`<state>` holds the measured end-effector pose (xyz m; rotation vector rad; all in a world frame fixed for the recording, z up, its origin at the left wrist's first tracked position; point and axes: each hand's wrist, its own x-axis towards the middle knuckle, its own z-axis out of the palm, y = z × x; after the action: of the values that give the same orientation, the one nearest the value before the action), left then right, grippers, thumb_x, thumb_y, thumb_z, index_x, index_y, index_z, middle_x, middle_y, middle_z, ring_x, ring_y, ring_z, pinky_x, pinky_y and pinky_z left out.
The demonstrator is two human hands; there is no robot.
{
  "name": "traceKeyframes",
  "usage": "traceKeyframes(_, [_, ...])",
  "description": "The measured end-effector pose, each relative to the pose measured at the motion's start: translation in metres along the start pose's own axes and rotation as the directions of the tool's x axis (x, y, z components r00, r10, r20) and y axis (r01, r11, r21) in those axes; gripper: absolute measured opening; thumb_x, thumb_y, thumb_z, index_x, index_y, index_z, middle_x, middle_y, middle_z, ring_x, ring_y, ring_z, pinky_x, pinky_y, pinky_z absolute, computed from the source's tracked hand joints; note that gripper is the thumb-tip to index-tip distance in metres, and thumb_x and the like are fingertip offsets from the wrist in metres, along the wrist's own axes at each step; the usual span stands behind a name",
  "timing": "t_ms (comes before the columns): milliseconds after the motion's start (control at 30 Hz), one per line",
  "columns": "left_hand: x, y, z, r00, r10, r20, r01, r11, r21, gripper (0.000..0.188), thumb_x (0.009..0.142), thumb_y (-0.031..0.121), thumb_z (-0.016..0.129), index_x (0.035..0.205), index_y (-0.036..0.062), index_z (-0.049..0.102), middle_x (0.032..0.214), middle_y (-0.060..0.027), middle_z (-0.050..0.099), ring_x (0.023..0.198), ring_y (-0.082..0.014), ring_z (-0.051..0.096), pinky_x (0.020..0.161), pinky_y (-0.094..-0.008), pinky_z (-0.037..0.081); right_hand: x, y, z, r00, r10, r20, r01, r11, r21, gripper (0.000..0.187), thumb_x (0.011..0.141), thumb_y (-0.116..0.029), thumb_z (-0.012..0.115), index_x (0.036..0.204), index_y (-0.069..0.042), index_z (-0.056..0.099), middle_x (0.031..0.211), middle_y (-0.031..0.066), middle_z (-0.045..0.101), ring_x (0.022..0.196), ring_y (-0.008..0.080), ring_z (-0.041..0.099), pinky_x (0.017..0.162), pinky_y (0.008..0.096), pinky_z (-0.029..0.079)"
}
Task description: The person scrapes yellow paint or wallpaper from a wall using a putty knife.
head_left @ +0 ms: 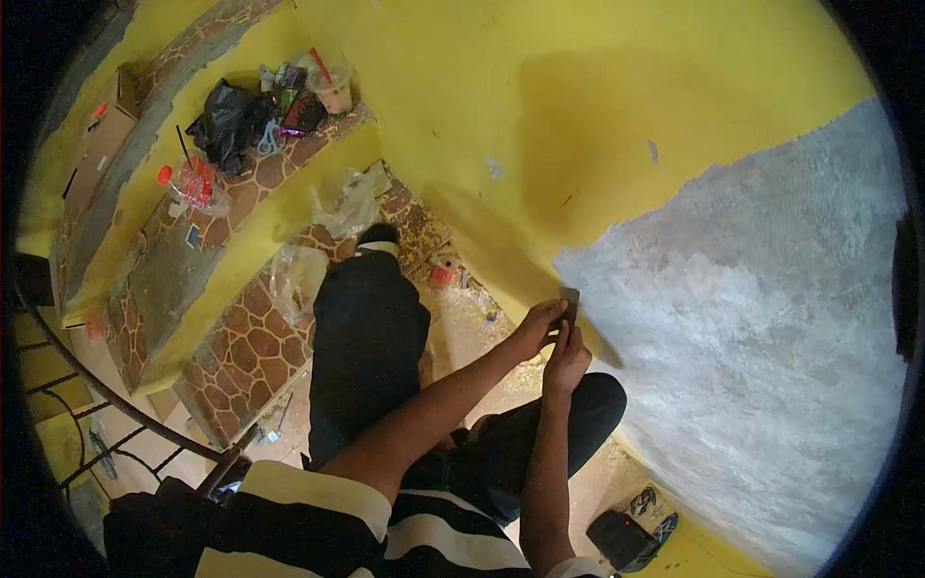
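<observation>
In the head view, the thin dark plate [572, 299] sits right of the frame's middle, at the border between the yellow wall [434, 67] and its whitish-grey patch [742, 318]. Its long axis runs nearly up and down the frame, leaning slightly right at the top; the bare end points to the upper edge and the lower end goes in among the fingers. Whether its edge touches the wall, I cannot tell.

The left hand [539, 330] comes in from the lower left, fingers and thumb closed on the plate's left side. The right hand [568, 362], just below and to the right, is curled with its fingertips pinching the plate's lower end; the two hands are close together, and part of the grip is hidden.

Beneath the forearms, the dark trousers [366, 356] cover one leg stretched toward the upper middle and one knee bent toward the right. A small orange-red object [442, 276] lies on the littered floor near the centre.

At upper left, the patterned steps [252, 347] carry a black plastic bag [231, 125], pale blue scissors [271, 141], a clear cup [333, 93] with a red straw and a clear bottle [200, 188] with a red cap. Crumpled clear plastic [352, 207] lies beside the foot. A dark railing [125, 407] curves through the lower left, and a black device [621, 541] with a red light stands at lower right.
</observation>
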<state>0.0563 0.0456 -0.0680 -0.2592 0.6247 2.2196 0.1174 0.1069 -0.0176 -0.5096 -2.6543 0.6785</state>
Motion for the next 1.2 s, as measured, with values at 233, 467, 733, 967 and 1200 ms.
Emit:
traceKeyframes(233, [0.007,-0.006,-0.004,0.999,0.037,-0.025,-0.038,0.998,-0.040,0.029,0.086,0.040,0.056,0.097,0.0132,0.051,0.085,0.0022,0.053,0.077,-0.0098,0.053,0.064,-0.0251,0.048,0.008,0.000,0.006,0.999,-0.004,-0.035,0.007,0.998,0.064,0.025,0.090,-0.022,0.049,0.075,-0.001,0.054,0.061,0.0204,0.055,0.052,0.0348,0.056,0.048,0.0419,0.042])
traceKeyframes(467, [0.009,-0.008,-0.003,0.999,0.047,-0.018,-0.049,0.995,-0.083,0.029,0.084,0.039,0.059,0.097,0.0129,0.054,0.086,0.0021,0.056,0.078,-0.0101,0.056,0.066,-0.0272,0.050,0.009,-0.004,-0.003,0.998,0.049,0.027,-0.048,0.998,-0.031,0.027,0.090,-0.024,0.049,0.076,-0.002,0.055,0.061,0.0197,0.056,0.055,0.0346,0.057,0.050,0.0418,0.043])
traceKeyframes(733, [0.003,0.001,0.009,0.999,0.043,-0.001,-0.043,0.996,-0.082,0.023,0.088,0.036,0.054,0.094,0.0147,0.050,0.080,0.0021,0.051,0.076,-0.0109,0.052,0.065,-0.0284,0.047,0.017,-0.001,-0.008,1.000,0.001,0.027,0.001,0.997,-0.071,0.027,0.089,-0.027,0.051,0.076,-0.003,0.056,0.060,0.0179,0.057,0.055,0.0350,0.057,0.051,0.0421,0.044])
traceKeyframes(967, [0.022,0.001,-0.014,0.992,0.127,0.015,-0.118,0.952,-0.281,0.028,0.088,0.035,0.054,0.101,0.0105,0.053,0.090,-0.0021,0.058,0.085,-0.0151,0.056,0.073,-0.0293,0.048,0.029,-0.018,0.001,0.998,-0.060,0.022,0.062,0.996,-0.065,0.024,0.087,-0.030,0.052,0.081,-0.008,0.060,0.066,0.0180,0.059,0.059,0.0349,0.059,0.050,0.0437,0.045])
traceKeyframes(1200, [0.014,0.020,-0.018,0.996,0.092,0.015,-0.088,0.982,-0.168,0.026,0.089,0.033,0.053,0.101,0.0089,0.053,0.092,-0.0018,0.058,0.085,-0.0147,0.056,0.076,-0.0292,0.047,0.026,-0.021,0.007,0.999,-0.005,-0.049,0.004,0.999,-0.033,0.027,0.087,-0.026,0.054,0.070,-0.005,0.053,0.061,0.0171,0.057,0.055,0.0353,0.057,0.048,0.0435,0.044])
